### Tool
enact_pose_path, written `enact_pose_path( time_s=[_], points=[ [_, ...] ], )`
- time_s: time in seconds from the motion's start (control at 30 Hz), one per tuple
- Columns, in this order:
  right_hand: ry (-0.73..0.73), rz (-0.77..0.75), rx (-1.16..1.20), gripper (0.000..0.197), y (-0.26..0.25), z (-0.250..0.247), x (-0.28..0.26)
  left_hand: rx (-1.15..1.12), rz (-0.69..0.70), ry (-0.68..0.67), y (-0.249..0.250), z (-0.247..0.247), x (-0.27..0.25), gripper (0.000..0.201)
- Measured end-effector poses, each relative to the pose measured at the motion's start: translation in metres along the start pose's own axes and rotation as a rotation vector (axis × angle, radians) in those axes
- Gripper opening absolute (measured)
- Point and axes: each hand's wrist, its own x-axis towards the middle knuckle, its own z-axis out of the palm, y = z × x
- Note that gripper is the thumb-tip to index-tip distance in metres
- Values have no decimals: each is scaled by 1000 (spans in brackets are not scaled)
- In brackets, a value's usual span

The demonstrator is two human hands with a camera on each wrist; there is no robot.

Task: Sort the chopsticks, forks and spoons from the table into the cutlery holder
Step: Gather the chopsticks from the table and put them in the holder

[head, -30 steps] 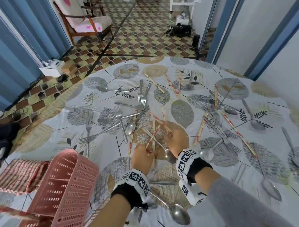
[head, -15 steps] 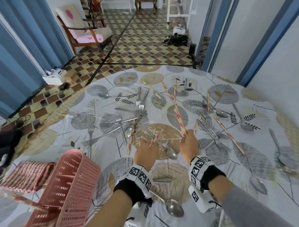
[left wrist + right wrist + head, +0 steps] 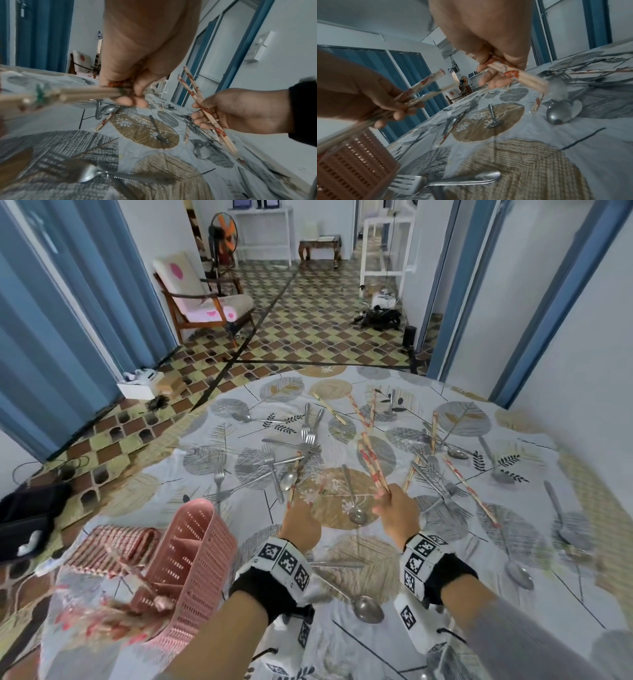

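Spoon [image 3: 356,513] btwn hands, pink holder [image 3: 191,559] at left w/ cloth [image 3: 113,546].

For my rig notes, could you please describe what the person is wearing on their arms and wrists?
Each wrist carries a white band printed with black square fiducial markers, over a black cuff; the right wrist's band and black cuff match. White marker-printed blocks hang under both wrists. The right arm has a grey sleeve; the left forearm is bare. Both hands are ungloved.
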Motion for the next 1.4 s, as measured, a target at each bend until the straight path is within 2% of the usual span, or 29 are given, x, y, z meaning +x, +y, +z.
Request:
enact_pose_path(
  time_s=[0.13, 0.23, 0.33, 0.47, 0.53, 0.6, 0.73, 0.87, 0.97, 1.03, 1.13, 1.23, 1.4],
  points=[
    [52, -123, -220, 25, -16, -2, -23, -160, 54, 87, 0, -12, -39, 32],
    [-45, -170, 33, 20, -37, 0, -48, -192, 149, 158, -10, -23, -68, 29],
    [-141, -166, 203, 23, -56, 10, -72, -323, 205, 223, -24, -32, -87, 27],
    [-214, -187, 234, 16, -80, 24, -108, -387, 260, 259, -49, -50, -111, 25],
    [-231, -239, 244, 23, -93, 30, -124, -410, 315, 285, -60, -64, -126, 24],
    [-238, -275, 277, 23, -104, 38, -135, -351, 333, 353, -67, -80, -140, 21],
    [-256, -325, 351, 6, -133, 49, -154, -360, 398, 495, -78, -115, -163, 11],
    [-246, -421, 392, 10, -162, 56, -169, -244, 353, 604, -101, -143, -171, 11],
    [-274, -479, 389, 6, -175, 68, -181, -322, 357, 617, -113, -157, -183, 26],
    [-263, -521, 397, 7, -180, 77, -189, -315, 360, 640, -120, -162, -191, 25],
    [-230, -542, 390, 18, -183, 90, -196, -246, 408, 725, -132, -167, -194, 17],
    [-205, -566, 368, 21, -185, 100, -200, -142, 405, 779, -139, -170, -193, 18],
    [-286, -564, 215, 20, -181, 123, -199, 113, 385, 721, -156, -169, -179, 15]
  ],
)
